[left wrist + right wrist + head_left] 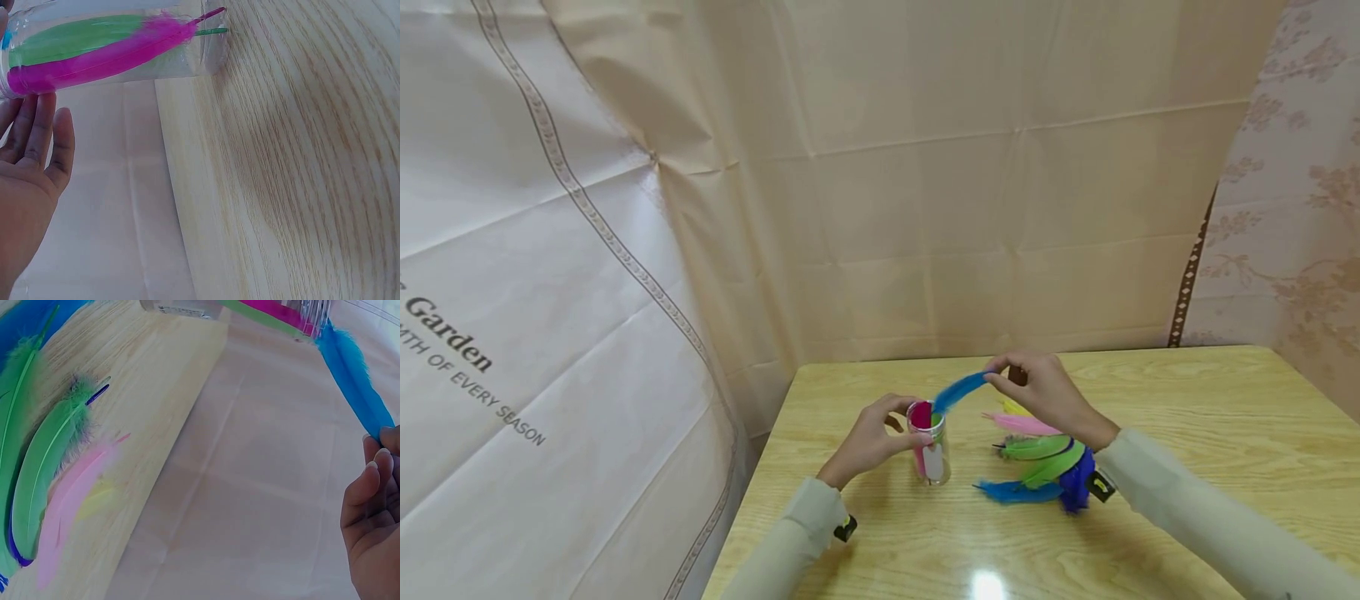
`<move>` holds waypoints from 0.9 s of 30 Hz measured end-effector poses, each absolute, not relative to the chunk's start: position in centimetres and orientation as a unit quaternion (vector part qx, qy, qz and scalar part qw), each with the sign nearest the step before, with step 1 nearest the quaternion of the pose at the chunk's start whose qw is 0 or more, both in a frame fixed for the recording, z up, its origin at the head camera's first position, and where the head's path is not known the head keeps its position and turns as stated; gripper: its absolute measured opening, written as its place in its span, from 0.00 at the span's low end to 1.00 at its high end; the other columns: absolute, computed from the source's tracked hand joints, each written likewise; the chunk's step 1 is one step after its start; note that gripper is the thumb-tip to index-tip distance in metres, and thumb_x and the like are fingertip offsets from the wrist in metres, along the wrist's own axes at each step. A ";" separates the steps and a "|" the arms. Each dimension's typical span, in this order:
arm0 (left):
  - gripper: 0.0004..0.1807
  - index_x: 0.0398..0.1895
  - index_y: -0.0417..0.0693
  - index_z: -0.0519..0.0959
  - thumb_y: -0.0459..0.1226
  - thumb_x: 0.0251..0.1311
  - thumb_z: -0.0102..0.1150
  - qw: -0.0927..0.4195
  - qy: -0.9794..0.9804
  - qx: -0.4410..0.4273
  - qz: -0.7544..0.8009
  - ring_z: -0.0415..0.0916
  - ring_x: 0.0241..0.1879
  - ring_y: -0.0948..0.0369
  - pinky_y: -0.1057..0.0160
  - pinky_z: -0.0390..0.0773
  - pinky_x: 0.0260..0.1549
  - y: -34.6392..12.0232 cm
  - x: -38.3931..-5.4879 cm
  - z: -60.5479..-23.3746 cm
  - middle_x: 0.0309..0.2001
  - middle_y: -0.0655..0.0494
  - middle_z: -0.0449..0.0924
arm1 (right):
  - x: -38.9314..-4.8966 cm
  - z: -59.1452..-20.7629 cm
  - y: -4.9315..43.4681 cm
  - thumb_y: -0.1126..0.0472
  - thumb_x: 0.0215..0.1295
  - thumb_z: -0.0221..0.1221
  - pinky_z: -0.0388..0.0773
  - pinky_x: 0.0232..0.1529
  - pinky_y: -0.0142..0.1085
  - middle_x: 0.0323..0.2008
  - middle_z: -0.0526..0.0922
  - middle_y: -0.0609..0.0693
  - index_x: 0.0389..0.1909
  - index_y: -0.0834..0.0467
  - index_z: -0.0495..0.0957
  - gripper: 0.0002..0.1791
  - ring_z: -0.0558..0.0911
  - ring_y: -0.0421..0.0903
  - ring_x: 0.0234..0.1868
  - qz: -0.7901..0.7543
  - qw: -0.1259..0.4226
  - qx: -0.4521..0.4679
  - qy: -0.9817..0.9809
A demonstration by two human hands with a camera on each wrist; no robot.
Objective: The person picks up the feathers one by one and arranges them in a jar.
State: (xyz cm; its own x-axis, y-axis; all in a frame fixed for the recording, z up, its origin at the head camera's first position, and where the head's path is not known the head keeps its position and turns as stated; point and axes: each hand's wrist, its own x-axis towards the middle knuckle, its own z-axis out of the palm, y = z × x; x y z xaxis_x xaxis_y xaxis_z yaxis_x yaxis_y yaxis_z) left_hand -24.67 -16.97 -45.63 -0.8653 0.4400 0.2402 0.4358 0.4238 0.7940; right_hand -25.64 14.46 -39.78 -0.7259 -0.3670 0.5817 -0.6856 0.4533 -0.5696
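Note:
A clear plastic jar (pixel 933 467) with a pale label stands upright on the wooden table. Fingers and thumb of my left hand (pixel 874 435) grip it around the upper part. Through its wall, the left wrist view shows a magenta feather (pixel 106 60) and a green feather (pixel 75 39) inside, quills down. Between thumb and fingertips, my right hand (pixel 1043 390) pinches a blue feather (pixel 961 390) by its broad tip. That feather slants down to the left, its fluffy quill end at the mouth of the jar, as the right wrist view also shows.
Right of the jar lies a loose pile: a pink feather (pixel 1022 425), green feathers (pixel 1037 448), another blue feather (pixel 1018 492), a dark blue feather (pixel 1077 482) and a yellow one (pixel 1013 407), partly under my right forearm. Cloth sheets (pixel 925 208) hang behind the table (pixel 1195 500).

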 end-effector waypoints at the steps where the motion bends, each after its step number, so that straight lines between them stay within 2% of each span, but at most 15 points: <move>1: 0.26 0.62 0.66 0.79 0.51 0.60 0.73 0.002 0.843 0.260 0.471 0.75 0.53 0.61 0.49 0.80 0.52 -17.0 -24.7 -45.6 0.55 0.68 0.80 | -25.7 -39.8 14.4 0.62 0.69 0.68 0.69 0.20 0.32 0.21 0.75 0.40 0.40 0.52 0.86 0.03 0.70 0.39 0.19 0.414 0.192 0.320 -0.830; 12: 0.27 0.63 0.63 0.79 0.53 0.61 0.73 -0.006 0.840 0.270 0.470 0.75 0.52 0.62 0.50 0.80 0.50 -17.1 -24.9 -45.9 0.54 0.67 0.80 | -25.9 -40.1 13.2 0.65 0.67 0.69 0.71 0.22 0.30 0.25 0.76 0.42 0.40 0.53 0.86 0.04 0.72 0.43 0.22 0.403 0.190 0.344 -0.827; 22: 0.25 0.62 0.65 0.80 0.50 0.62 0.73 0.000 0.839 0.264 0.476 0.75 0.53 0.60 0.49 0.80 0.52 -17.0 -24.8 -45.8 0.55 0.66 0.79 | -26.2 -40.0 12.0 0.68 0.65 0.69 0.72 0.24 0.30 0.30 0.79 0.39 0.41 0.54 0.85 0.08 0.73 0.41 0.24 0.388 0.187 0.374 -0.822; 27: 0.26 0.62 0.65 0.79 0.51 0.61 0.73 -0.001 0.840 0.268 0.471 0.75 0.54 0.62 0.48 0.80 0.52 -17.0 -24.8 -45.7 0.56 0.68 0.79 | -26.4 -40.1 11.6 0.67 0.65 0.69 0.72 0.23 0.29 0.31 0.80 0.38 0.41 0.54 0.85 0.07 0.71 0.37 0.24 0.381 0.184 0.388 -0.818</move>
State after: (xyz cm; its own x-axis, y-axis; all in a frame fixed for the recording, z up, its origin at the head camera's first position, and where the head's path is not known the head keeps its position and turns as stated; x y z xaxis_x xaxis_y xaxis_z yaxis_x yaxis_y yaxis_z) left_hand -24.79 -17.03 -45.71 -0.8563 0.4494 0.2543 0.4512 0.4118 0.7917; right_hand -26.37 11.59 -40.09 -0.6307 -0.4957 0.5971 -0.7760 0.4073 -0.4816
